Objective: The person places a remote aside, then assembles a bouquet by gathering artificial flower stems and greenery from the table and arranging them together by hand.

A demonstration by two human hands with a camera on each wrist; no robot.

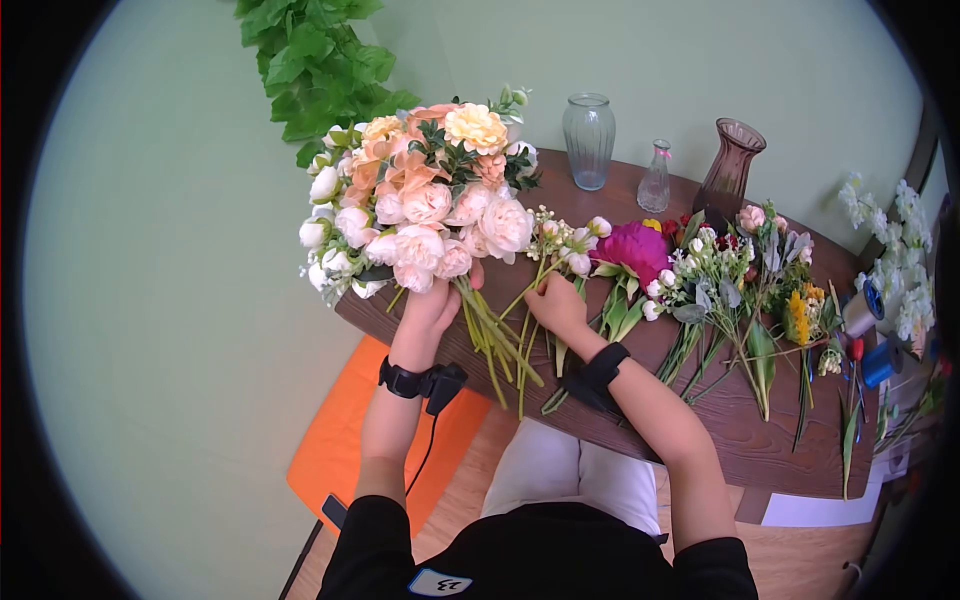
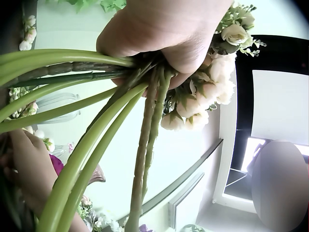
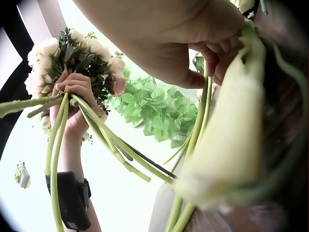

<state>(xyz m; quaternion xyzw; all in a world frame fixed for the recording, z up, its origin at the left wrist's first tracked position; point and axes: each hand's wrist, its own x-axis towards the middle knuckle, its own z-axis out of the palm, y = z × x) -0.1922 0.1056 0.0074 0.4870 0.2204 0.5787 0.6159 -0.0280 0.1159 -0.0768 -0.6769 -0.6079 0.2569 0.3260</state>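
My left hand (image 1: 432, 305) grips a bouquet (image 1: 420, 225) of pale pink, peach, yellow and white flowers just below the blooms. Its green stems (image 1: 490, 345) fan out beneath the fist; the left wrist view shows these stems (image 2: 87, 159) spreading from under the fingers. To the right, my right hand (image 1: 560, 308) is at the table edge, fingertips curled around thin green stems (image 3: 202, 113). A spray of small white-pink buds (image 1: 572, 245) lies right above that hand. In the right wrist view a blurred pale green stalk (image 3: 227, 130) crosses in front.
A magenta peony (image 1: 635, 250) and several mixed flowers (image 1: 740, 270) lie across the dark wooden table (image 1: 625, 415). Behind stand a clear vase (image 1: 590, 140), a small bottle (image 1: 655, 180) and a purple vase (image 1: 730, 165). Spools (image 1: 882, 362) sit at right; ivy (image 1: 320, 70) hangs behind.
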